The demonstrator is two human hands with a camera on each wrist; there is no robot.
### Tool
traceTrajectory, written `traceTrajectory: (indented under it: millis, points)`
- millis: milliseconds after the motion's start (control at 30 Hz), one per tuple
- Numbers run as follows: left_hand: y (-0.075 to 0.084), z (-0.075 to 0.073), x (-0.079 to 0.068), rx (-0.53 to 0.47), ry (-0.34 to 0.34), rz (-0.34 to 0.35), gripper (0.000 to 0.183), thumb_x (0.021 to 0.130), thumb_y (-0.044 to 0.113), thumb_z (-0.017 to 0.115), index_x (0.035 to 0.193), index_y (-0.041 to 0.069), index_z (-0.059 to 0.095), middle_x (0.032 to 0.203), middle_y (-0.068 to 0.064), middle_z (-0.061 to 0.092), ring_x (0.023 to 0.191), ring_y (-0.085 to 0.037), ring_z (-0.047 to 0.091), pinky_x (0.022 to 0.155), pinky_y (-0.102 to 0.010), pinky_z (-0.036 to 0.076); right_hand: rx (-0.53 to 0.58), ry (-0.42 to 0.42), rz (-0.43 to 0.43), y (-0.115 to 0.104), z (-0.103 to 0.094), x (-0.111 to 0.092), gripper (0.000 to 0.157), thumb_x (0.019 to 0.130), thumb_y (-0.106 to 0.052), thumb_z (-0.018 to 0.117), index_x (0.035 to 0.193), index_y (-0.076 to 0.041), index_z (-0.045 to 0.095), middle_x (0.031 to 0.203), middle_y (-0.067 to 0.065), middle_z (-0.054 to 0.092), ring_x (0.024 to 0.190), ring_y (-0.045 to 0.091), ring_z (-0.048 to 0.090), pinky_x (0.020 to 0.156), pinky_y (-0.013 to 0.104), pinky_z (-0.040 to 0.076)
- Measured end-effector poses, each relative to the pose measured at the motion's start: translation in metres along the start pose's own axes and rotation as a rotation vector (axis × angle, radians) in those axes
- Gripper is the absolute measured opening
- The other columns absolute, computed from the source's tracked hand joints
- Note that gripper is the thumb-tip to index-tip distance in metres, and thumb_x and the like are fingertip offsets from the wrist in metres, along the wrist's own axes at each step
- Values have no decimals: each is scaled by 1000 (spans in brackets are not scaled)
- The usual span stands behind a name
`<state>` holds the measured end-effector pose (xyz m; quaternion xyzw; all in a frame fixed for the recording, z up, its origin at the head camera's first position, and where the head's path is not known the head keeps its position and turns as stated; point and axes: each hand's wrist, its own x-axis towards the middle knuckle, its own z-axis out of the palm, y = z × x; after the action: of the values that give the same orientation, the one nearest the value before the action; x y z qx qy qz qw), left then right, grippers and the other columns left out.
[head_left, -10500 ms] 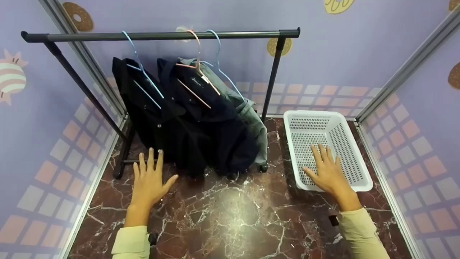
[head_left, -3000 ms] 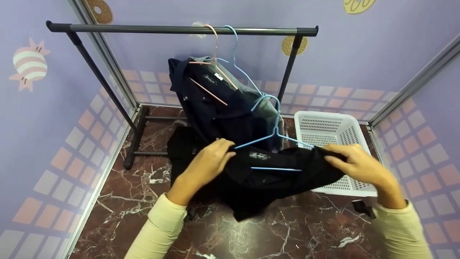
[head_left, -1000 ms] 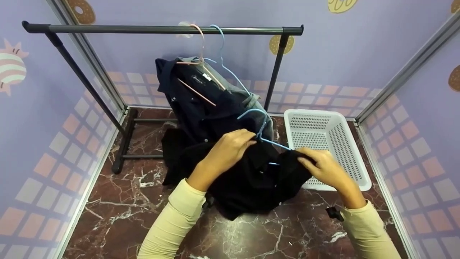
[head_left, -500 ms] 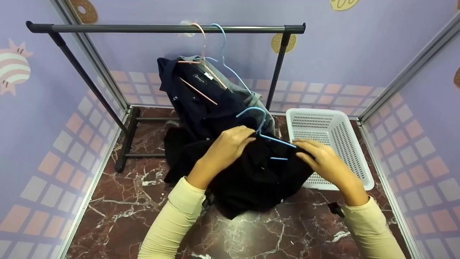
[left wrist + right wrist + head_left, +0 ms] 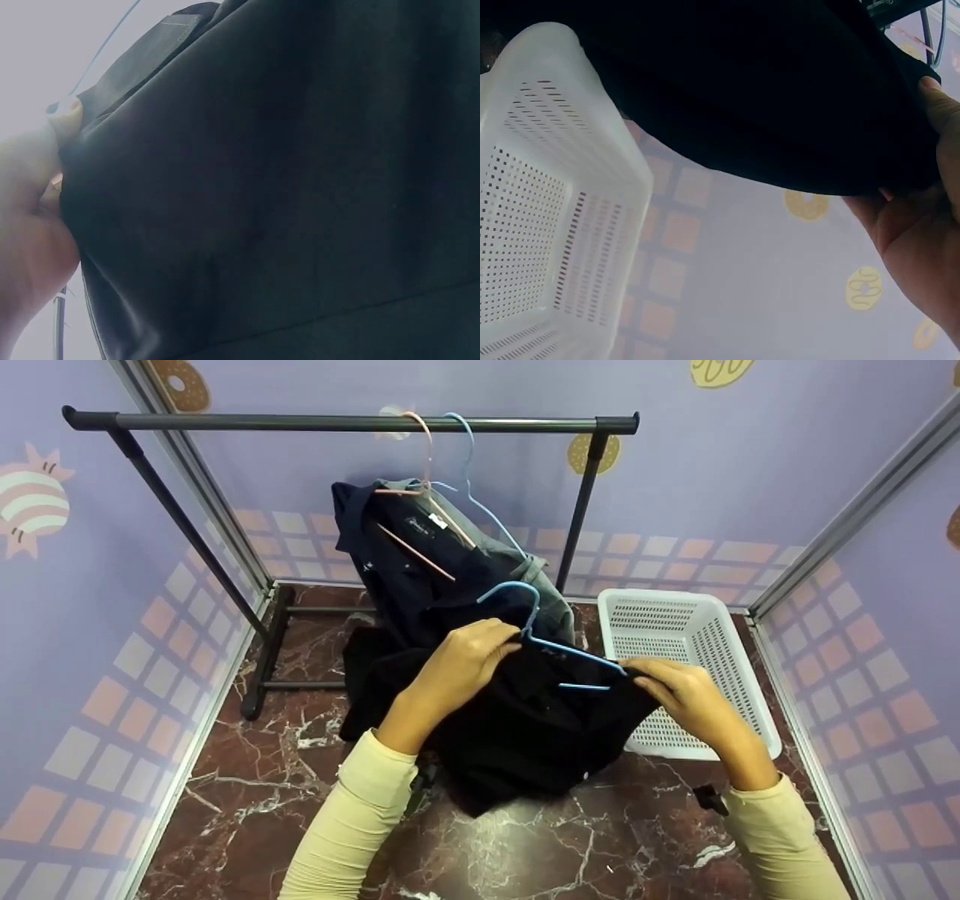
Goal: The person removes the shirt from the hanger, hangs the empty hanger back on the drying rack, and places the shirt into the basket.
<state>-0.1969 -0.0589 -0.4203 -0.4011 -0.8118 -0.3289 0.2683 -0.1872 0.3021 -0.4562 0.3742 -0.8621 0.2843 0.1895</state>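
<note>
A black button shirt [image 5: 517, 735] hangs between my two hands over the floor, with a blue hanger [image 5: 574, 650] at its neck. My left hand [image 5: 457, 664] pinches the shirt close to the base of the hanger's hook. At the hanger's right end, my right hand [image 5: 686, 694] grips the shirt's shoulder between thumb and fingers. The left wrist view is mostly filled by the black cloth [image 5: 262, 187], with the left thumb at its edge. In the right wrist view the right hand [image 5: 922, 240] holds the cloth's edge.
Behind stands a black clothes rack [image 5: 315, 423]. On it hang a navy shirt [image 5: 397, 577] on a pink hanger [image 5: 416, 551] and a grey garment [image 5: 551, 596] on another blue hanger [image 5: 470, 465]. A white basket [image 5: 750, 682] stands on the marbled floor at the right. Patterned walls enclose the space.
The black shirt on its blue hanger has come off the rack since the first frame. Over the last second the hook shifted slightly left, and the right hand regripped the shoulder at the hanger's end.
</note>
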Motion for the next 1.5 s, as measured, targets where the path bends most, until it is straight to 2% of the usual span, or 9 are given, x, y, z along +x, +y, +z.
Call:
traceTrajectory:
  millis: [133, 433, 667, 867, 967, 1067, 1233, 1433, 1500]
  points:
    - [-3, -5, -2, 10, 16, -3, 19, 103, 15, 62, 109, 0, 72, 92, -8, 71, 87, -23, 69, 83, -35, 59, -4, 9, 51, 4, 0, -4, 36, 91, 6, 71, 123, -11, 76, 115, 6, 78, 105, 23, 75, 101, 7, 46]
    - [-8, -18, -4, 27, 44, -8, 19, 103, 15, 62, 108, -1, 73, 91, -9, 71, 84, -23, 68, 81, -35, 59, 39, 91, 156, 17, 10, -21, 31, 88, 8, 73, 116, -4, 77, 108, 12, 79, 101, 10, 73, 94, 4, 48]
    - [-10, -25, -4, 33, 36, -27, 20, 103, 16, 63, 108, -1, 73, 91, -9, 71, 84, -23, 67, 81, -35, 59, 198, 97, 218, 19, 29, -30, 31, 89, 9, 72, 114, -8, 79, 109, 9, 79, 89, -5, 65, 79, 6, 51]
    - [-8, -26, -3, 24, 37, -18, 19, 103, 16, 63, 108, 0, 72, 89, -9, 70, 82, -23, 66, 80, -35, 58, 235, 89, 236, 22, 52, -36, 27, 83, 10, 77, 107, -1, 79, 103, 9, 79, 99, -6, 67, 88, 5, 50]
    - [-6, -24, -2, 36, 27, 2, 19, 103, 16, 63, 106, -1, 72, 90, -8, 70, 83, -23, 67, 81, -35, 58, 237, 39, 245, 21, 60, -36, 31, 83, 6, 79, 112, -5, 79, 110, 8, 79, 108, -4, 66, 95, 6, 48]
    - [-5, -22, -2, 50, 22, 17, 17, 102, 15, 64, 105, 0, 71, 89, -8, 69, 82, -23, 66, 80, -35, 58, 262, -15, 287, 20, 64, -34, 35, 84, -1, 82, 117, -11, 78, 115, 6, 78, 107, -3, 65, 92, 6, 49]
    - [-3, -20, 0, 57, 8, 25, 17, 102, 14, 63, 106, 0, 72, 91, -7, 71, 85, -22, 68, 83, -33, 59, 403, -84, 359, 19, 59, -32, 52, 84, -3, 83, 133, -8, 68, 127, 12, 73, 104, -2, 67, 87, 11, 55]
    - [-3, -19, 1, 67, -7, 23, 17, 102, 15, 64, 106, 0, 72, 92, -8, 72, 86, -23, 69, 83, -33, 59, 613, -59, 370, 13, 40, -25, 80, 75, 14, 81, 148, 2, 49, 129, 29, 67, 116, 4, 68, 96, 23, 57]
    - [-3, -18, 2, 74, -11, 27, 17, 102, 14, 64, 105, 0, 72, 91, -8, 72, 85, -23, 68, 82, -34, 59, 595, -45, 342, 10, 32, -20, 82, 73, 16, 81, 148, 3, 49, 128, 30, 67, 116, 3, 68, 97, 22, 56]
